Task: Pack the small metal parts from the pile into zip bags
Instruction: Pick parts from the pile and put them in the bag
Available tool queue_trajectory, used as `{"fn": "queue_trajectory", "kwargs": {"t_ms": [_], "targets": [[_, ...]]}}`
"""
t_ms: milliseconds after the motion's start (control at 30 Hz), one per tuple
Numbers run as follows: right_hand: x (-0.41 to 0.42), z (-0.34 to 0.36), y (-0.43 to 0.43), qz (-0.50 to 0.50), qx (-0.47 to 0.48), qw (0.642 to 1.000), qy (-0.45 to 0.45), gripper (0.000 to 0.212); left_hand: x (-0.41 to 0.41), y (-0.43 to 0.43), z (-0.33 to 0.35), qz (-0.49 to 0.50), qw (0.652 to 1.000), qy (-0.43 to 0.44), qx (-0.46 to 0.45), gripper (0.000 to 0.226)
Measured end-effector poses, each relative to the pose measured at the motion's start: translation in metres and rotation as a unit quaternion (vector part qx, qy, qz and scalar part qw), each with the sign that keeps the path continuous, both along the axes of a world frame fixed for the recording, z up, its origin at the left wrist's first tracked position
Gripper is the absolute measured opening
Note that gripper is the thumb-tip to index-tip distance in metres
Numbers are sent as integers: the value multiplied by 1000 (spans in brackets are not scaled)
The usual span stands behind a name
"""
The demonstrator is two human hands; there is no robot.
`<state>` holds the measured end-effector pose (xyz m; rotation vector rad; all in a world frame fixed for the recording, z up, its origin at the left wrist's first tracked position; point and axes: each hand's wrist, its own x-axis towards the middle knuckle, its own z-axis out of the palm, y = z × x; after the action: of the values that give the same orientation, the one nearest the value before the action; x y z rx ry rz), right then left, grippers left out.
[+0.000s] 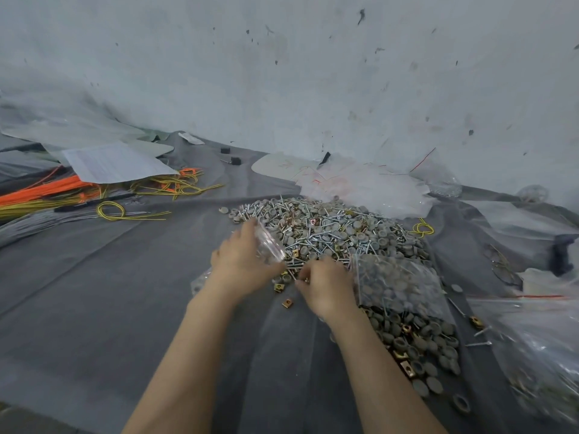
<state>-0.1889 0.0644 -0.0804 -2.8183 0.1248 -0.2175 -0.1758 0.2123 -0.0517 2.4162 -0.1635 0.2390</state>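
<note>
Left hand: your left hand (242, 266) has its fingers wrapped round a clear zip bag (270, 245), held tilted over the near-left edge of the pile. I can't tell what's in it; it looks see-through.
Right hand: your right hand (327, 285) has its fingertips pinched together on a small part (305, 279) at the near edge of the pile. It's too small to say which kind.
Pile: the pile (332, 227) is a mix of screws, grey round caps and gold clips, sitting on the grey cloth (109, 292) right in front of both hands.
Filled bag: a filled bag (398, 278) packed with grey caps lies on the pile's right side, touching your right hand.
Loose bits: one gold clip (287, 303) lies on the cloth between your wrists. More caps and clips trail down beside your right forearm.
Right edge: more plastic bags (539, 355) with parts inside, blurred.
Behind pile: a heap of empty bags (360, 186) sits against the wall.
Far left: orange and yellow wires (78, 195) lie partly under a paper sheet (116, 162), well apart from your hands.
</note>
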Motion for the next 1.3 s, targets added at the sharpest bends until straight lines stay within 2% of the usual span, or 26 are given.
{"fn": "queue_trajectory", "kwargs": {"t_ms": [67, 133, 200, 333, 467, 600, 700, 833, 1033, 1167, 1300], "targets": [[1, 1, -8, 20, -3, 1000, 18, 21, 0, -10, -16, -20, 1000, 5, 19, 109], [1, -1, -15, 29, -1, 999, 23, 22, -1, -18, -29, -22, 999, -3, 24, 115], [0, -4, -16, 23, -1, 1000, 14, 22, -2, -24, -39, -14, 999, -28, 25, 110], [-2, -8, -15, 10, -15, 1000, -19, 20, -3, -30, -50, -10, 993, -114, 4, 80], [-6, -5, -10, -5, -33, 999, -25, 21, -1, -30, -52, 2, 987, -154, -36, 58], [-9, -2, -7, -15, -64, 998, -16, 15, -1, -29, -53, 1, 988, -149, -29, 61], [-10, -2, -8, -19, -39, 999, -26, 19, -1, -30, -54, 3, 990, -141, -15, 71], [-8, -3, -12, -37, -1, 997, -70, 16, -1, -30, -55, -2, 990, -142, -6, 72], [-3, -3, -18, -43, 149, 978, -139, 14, -3, -28, -57, -20, 989, -150, -7, 69], [-1, 2, -19, 17, 306, 936, -172, 9, -2, -28, -57, -29, 989, -142, 0, 71], [-1, 4, -9, 87, 411, 899, -126, 10, -3, -28, -58, -34, 990, -137, 1, 71]]}}
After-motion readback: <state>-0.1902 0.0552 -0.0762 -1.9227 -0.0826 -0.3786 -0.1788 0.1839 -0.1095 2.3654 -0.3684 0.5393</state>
